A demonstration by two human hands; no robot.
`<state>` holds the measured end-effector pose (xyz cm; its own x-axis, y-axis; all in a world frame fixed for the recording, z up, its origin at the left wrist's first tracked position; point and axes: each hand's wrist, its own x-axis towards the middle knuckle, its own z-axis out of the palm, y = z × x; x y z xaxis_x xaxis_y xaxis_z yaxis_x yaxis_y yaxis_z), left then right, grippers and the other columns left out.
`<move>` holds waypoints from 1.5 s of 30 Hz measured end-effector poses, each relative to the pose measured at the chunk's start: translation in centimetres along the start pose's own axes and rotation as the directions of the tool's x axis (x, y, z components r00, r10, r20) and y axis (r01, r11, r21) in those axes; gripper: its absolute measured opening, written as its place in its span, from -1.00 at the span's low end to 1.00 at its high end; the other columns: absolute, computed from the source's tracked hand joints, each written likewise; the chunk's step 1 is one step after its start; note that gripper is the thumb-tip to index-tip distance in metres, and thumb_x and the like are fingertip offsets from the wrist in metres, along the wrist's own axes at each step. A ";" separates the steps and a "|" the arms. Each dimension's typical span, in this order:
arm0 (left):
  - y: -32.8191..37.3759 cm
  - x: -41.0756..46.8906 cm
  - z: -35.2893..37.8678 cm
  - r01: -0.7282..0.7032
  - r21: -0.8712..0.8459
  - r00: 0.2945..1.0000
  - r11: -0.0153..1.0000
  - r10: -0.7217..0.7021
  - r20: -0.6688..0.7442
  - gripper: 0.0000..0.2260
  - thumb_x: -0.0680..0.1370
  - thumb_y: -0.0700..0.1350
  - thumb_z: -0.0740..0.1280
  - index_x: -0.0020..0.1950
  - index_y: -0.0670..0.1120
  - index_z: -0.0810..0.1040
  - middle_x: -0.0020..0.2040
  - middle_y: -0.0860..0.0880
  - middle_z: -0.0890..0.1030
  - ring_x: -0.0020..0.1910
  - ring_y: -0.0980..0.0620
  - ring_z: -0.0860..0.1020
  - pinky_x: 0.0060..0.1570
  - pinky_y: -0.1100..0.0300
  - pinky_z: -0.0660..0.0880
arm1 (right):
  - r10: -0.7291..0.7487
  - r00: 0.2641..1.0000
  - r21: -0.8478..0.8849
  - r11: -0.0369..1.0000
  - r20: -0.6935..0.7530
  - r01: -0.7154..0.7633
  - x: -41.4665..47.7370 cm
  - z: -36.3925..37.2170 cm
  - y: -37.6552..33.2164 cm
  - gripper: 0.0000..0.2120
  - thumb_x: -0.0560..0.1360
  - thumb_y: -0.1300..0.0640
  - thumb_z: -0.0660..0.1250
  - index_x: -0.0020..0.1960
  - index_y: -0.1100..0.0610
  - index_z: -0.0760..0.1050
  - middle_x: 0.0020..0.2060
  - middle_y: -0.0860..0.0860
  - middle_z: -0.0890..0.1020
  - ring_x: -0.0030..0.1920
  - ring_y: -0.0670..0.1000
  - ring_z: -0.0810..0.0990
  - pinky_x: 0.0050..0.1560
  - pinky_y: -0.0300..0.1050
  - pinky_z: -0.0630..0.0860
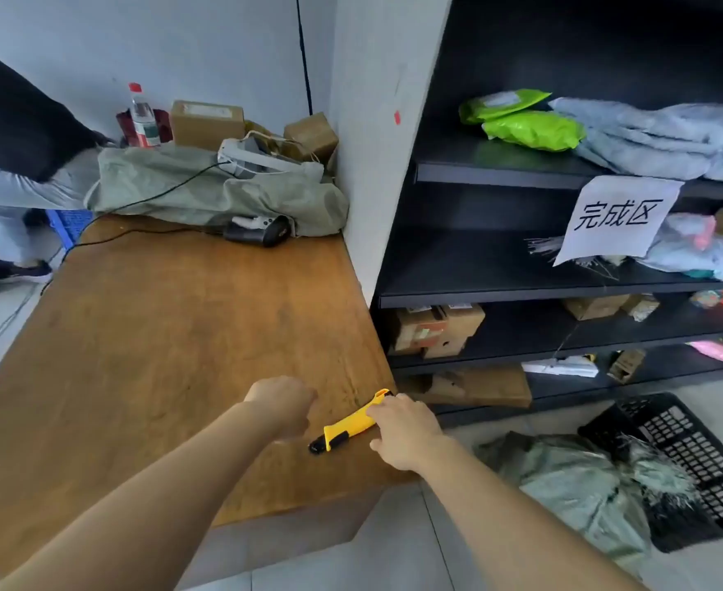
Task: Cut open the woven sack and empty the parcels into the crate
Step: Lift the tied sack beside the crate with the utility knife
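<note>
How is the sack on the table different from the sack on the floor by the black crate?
The table sack lies at the far end of the table, carrying a white device; the floor sack lies against the black crate. The floor sack shows a frayed edge; the table sack shows none. Both are crumpled grey-green fabric.

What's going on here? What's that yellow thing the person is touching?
Someone is getting ready to cut something open. Their right hand curls its fingers over a yellow knife lying at the edge of the wooden table. Their left hand is curled above it, holding nothing. The greenish woven sack lies on the floor, partly over a black crate.
</note>
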<state>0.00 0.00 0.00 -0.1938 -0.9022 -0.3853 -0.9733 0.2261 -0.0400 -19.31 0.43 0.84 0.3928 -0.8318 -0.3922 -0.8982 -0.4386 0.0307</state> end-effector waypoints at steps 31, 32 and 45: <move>11.8 9.2 -1.9 -0.157 0.063 0.986 0.986 0.152 0.072 -0.67 0.58 -0.09 0.20 0.35 -0.04 0.42 0.23 -0.04 0.54 0.16 -0.08 0.55 -0.05 0.09 0.56 | 0.471 0.873 0.507 0.787 -0.126 -0.351 -2.7 7.1 14.8 -0.79 0.60 -0.01 0.14 0.10 0.13 0.35 0.02 0.14 0.61 0.07 0.22 0.58 -0.18 -0.03 0.33; 13.2 9.6 -2.4 -0.183 0.064 0.981 0.981 0.178 0.073 -0.66 0.58 -0.08 0.20 0.36 -0.04 0.41 0.25 -0.04 0.53 0.19 -0.08 0.54 0.01 0.07 0.56 | 0.507 0.856 0.526 0.758 -0.102 -0.386 -3.7 7.2 15.9 -0.80 0.60 0.00 0.15 0.10 0.13 0.36 0.03 0.15 0.61 0.09 0.23 0.58 -0.15 -0.02 0.36; 34.1 13.8 -8.5 -0.453 0.151 0.890 0.879 0.455 0.024 -0.71 0.58 -0.03 0.22 0.27 -0.08 0.43 0.22 -0.10 0.52 0.19 -0.13 0.51 0.05 0.03 0.48 | 0.728 0.685 0.621 0.525 0.027 -0.582 -16.6 9.8 32.4 -0.81 0.61 -0.04 0.15 -0.01 0.10 0.34 -0.03 0.09 0.57 0.10 0.18 0.56 -0.13 -0.07 0.36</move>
<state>-36.89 -7.91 1.15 -0.6122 -0.6917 -0.3830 -0.7489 0.6627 0.0001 -56.86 3.36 -0.62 -0.3902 -0.8800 -0.2709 -0.8229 0.4653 -0.3261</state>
